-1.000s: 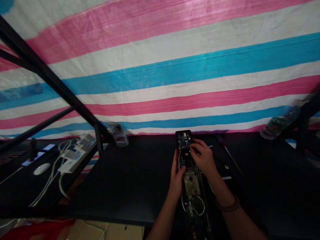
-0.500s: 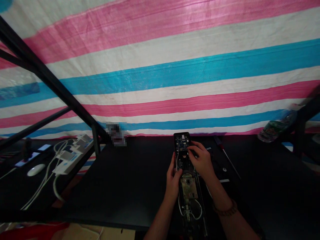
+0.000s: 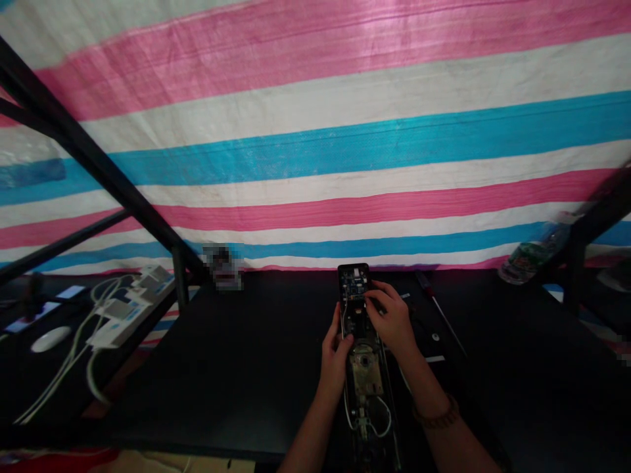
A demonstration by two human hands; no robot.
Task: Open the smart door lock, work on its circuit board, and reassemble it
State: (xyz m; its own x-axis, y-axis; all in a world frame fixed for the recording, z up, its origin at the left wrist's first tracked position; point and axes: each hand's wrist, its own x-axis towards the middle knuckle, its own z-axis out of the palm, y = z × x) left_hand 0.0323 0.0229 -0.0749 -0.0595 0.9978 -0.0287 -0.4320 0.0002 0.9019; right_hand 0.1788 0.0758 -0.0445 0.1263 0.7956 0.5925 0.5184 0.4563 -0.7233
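Observation:
A long, narrow black device housing (image 3: 368, 348), looking like part of an electronic door lock, lies lengthwise before me with its inside exposed. At its far end is a circuit board (image 3: 355, 281); nearer sit a metal plate (image 3: 367, 376) and a looped white wire (image 3: 383, 431). My left hand (image 3: 335, 357) grips the housing's left side, thumb over the edge. Above the board's lower right edge, my right hand (image 3: 392, 316) is closed in a pinch, fingertips at the board. Whatever is between those fingertips is too small to tell.
A screwdriver (image 3: 446, 318) lies right of my hands, near a small round white part (image 3: 435, 337) and a white strip (image 3: 434, 359). A plastic bottle (image 3: 530, 256) leans at the back right. To the left are a power strip (image 3: 133, 309), cables and a white mouse (image 3: 50, 339).
The whole view has shifted slightly, so everything appears a little further left. Both hands keep their places on the housing, the right one still pinching at the circuit board.

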